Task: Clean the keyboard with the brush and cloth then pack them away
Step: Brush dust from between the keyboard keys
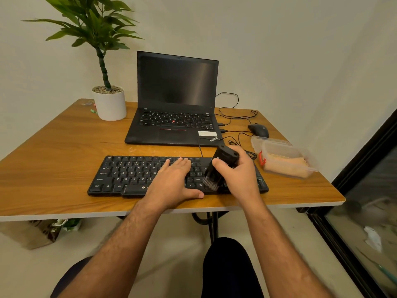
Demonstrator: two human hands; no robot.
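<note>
While my left hand [174,181] is lying flat and relaxed on the black corded keyboard [137,177] at centre frame, my right hand [238,171] is gripping the black bristled brush [217,168], its bristles touching the right-side keys.

Single head view, looking forward and down, close over table [53,147], near edge

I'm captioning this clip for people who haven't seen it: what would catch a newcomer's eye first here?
First, the two hands at the table's near edge: the left hand lies flat on the black keyboard, while the right hand grips a black brush, bristles down on the keys at the keyboard's right end. Behind stands an open laptop with a dark screen, a potted plant to its left.
</note>
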